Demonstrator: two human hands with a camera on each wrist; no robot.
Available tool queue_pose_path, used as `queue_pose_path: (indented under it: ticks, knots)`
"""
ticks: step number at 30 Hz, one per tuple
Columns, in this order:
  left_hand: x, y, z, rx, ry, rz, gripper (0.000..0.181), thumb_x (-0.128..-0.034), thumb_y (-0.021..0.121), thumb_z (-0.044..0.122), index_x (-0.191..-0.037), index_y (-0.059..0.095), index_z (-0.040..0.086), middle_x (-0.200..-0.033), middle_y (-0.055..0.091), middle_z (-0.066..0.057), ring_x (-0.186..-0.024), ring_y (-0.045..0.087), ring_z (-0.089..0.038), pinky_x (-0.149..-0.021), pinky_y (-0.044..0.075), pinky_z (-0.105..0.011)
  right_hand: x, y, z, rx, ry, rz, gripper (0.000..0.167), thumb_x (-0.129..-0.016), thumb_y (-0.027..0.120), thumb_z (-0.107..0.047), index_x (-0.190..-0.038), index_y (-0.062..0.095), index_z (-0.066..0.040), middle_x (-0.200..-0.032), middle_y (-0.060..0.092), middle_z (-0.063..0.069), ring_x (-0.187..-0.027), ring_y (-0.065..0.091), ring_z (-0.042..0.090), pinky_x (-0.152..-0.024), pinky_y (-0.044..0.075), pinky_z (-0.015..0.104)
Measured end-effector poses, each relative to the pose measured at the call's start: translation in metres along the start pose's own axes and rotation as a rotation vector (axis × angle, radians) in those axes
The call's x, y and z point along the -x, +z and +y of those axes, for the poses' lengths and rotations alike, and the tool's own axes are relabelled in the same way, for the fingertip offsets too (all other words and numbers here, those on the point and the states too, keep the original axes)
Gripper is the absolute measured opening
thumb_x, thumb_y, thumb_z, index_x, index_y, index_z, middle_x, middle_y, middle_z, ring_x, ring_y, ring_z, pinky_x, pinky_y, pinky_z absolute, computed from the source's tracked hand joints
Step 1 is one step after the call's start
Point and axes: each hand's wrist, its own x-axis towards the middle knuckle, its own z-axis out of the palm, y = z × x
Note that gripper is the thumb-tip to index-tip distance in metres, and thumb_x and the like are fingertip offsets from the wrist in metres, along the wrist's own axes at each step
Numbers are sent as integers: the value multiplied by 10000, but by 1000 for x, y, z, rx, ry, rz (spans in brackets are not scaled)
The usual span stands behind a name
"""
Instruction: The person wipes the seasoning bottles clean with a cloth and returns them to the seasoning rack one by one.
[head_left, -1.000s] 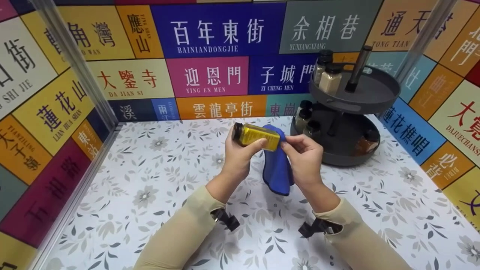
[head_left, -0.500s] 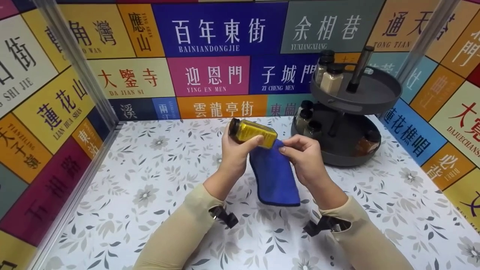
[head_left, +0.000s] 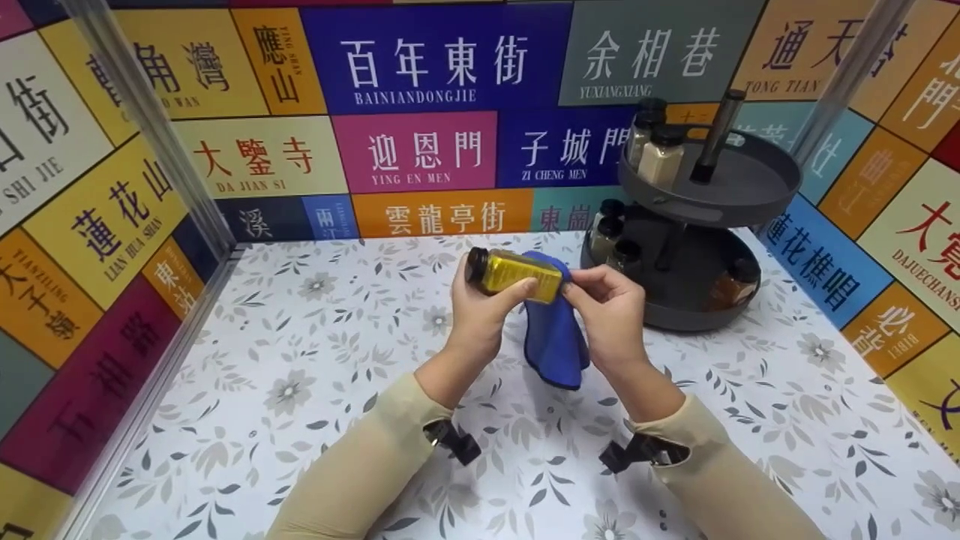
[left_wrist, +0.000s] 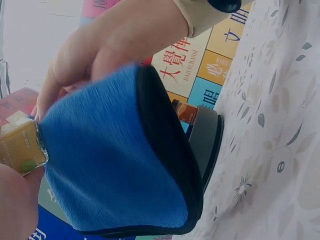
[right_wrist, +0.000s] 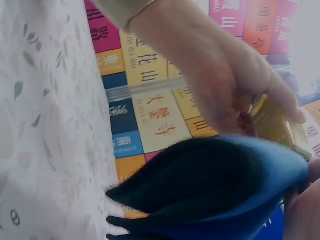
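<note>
In the head view my left hand (head_left: 480,311) grips a square clear jar (head_left: 521,276) with a black lid and yellow contents. The jar is tipped on its side, lid to the left, above the table. My right hand (head_left: 611,311) pinches a blue cloth (head_left: 555,337) against the jar's base end, and the rest of it hangs down behind and below. In the left wrist view the dark-edged cloth (left_wrist: 115,155) fills the middle and touches the base of the jar (left_wrist: 22,145). The right wrist view shows the cloth (right_wrist: 240,195) folded over; the right fingertips are mostly hidden.
A dark grey two-tier round rack (head_left: 694,311) stands at the back right of the flower-patterned table (head_left: 300,442). Several black-lidded jars sit on it, including a pale one (head_left: 660,161) on the upper tier and a reddish-brown one (head_left: 739,281) below. Sign-covered walls (head_left: 435,60) enclose the table.
The cloth hung wider and lower half a second ago; now its upper part is back over the jar's base end and it hangs narrower. Both hands have shifted slightly, the jar a little rightward.
</note>
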Motion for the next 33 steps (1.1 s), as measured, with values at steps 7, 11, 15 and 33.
queue_pose_path:
  ticks: [7,11,15,33]
  knots:
    - [-6,-5,5,1,65,-20,605,-778,819,-85,-1297,522,7,-1146,645,-90,-1024,662,-210,-901,604,-299,-2,-3,-3,54,90,-185,200,-857,719,191,-899,763,0,-860,779,6,-848,752,113,-769,640,254]
    - [-10,-9,5,-27,63,-11,618,-779,835,-47,-1307,521,21,-1152,636,-84,-1022,651,-202,-900,590,-289,-3,-7,-8,-24,145,-249,302,-856,680,213,-865,774,-74,-824,777,-4,-778,726,94,-716,620,231]
    - [-10,-9,4,-30,53,-2,631,-777,837,-53,-1316,515,10,-1160,623,-87,-1025,642,-199,-900,587,-288,-3,-9,-13,-106,172,-245,367,-869,651,211,-851,785,-130,-822,775,1,-753,717,90,-689,609,215]
    - [-1,-2,2,11,23,-18,589,-786,822,-86,-1283,520,4,-1142,644,-83,-1018,667,-207,-880,616,-296,2,2,-4,-39,58,-33,239,-870,706,202,-899,765,-28,-870,775,18,-803,736,118,-728,630,236]
